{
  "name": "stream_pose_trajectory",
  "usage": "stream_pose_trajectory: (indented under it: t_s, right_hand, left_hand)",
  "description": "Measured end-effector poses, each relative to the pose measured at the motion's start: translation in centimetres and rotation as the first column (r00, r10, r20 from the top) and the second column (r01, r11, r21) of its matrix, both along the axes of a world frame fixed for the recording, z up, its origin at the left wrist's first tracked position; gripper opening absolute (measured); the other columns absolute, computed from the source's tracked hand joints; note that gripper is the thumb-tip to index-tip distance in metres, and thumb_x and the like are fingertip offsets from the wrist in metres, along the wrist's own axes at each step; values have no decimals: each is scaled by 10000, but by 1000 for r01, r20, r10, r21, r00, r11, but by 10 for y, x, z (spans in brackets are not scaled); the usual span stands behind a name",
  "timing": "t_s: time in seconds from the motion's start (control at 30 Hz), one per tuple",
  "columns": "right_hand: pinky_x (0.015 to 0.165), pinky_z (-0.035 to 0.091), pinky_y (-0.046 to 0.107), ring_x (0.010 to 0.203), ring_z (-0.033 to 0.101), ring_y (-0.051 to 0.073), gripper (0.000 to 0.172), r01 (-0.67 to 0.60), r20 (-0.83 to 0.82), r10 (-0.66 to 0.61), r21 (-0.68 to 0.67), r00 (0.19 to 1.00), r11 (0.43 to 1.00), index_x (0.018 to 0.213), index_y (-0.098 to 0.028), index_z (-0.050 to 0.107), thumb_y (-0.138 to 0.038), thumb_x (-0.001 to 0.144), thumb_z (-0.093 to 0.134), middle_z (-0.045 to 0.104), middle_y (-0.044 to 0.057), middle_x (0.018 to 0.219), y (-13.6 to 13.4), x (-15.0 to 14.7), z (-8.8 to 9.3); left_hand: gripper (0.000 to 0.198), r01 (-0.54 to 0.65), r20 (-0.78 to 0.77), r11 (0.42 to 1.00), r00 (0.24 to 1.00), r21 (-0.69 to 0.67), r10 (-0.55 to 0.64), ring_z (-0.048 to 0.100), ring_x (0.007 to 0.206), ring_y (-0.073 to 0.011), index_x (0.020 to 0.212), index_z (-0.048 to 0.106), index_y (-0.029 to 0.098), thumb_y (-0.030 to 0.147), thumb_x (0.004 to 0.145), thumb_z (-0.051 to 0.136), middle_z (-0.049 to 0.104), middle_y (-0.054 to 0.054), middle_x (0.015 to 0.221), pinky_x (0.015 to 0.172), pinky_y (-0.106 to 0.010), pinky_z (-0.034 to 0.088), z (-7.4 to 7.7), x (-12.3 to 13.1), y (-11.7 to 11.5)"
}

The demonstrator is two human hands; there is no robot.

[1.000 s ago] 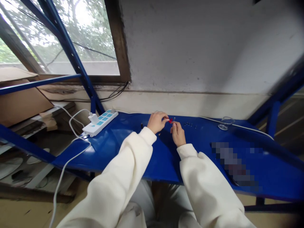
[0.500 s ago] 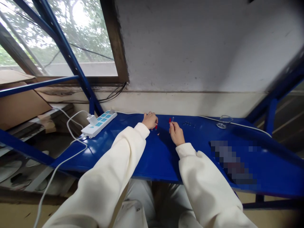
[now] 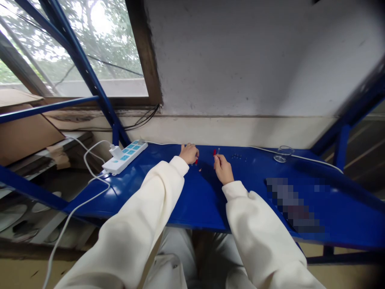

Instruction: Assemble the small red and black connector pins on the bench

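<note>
Worktop (image 3: 198,200): power strip (image 3: 125,157) left, left hand (image 3: 189,153) and right hand (image 3: 223,168) mid, small pieces (image 3: 238,156) right of both (window (image 3: 111,60) behind strip).

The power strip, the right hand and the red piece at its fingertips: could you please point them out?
Power strip (image 3: 125,156), head view: middle of its socketed top.
Right hand (image 3: 223,169), head view: middle of the hand.
Red piece (image 3: 214,152), head view: its visible upper part.

Red pieces (image 3: 214,152); blue tabletop (image 3: 198,200); off-white sleeves (image 3: 144,200); white power strip (image 3: 112,165), pale-blue sockets (image 3: 124,157).
</note>
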State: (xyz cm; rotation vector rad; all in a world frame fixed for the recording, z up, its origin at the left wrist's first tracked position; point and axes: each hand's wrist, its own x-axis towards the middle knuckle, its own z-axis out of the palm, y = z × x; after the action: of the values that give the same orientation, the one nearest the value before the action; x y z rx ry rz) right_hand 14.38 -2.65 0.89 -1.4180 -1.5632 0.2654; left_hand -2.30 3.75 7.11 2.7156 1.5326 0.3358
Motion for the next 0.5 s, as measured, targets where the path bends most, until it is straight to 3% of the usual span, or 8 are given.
stream_pose_trajectory:
  t_s: [0.5]
  right_hand:
    - [629, 420, 259, 622, 581, 160, 363, 8, 3, -8, -23, 1000, 1000, 992, -189, 538, -415, 860, 285, 629, 45, 711, -1, -1, 1]
  left_hand:
    - [119, 7, -21, 999, 1000, -34, -8, 454, 994, -248, 802, 635, 178, 229, 697, 608, 578, -74, 964, 840, -415, 271, 3, -1, -1]
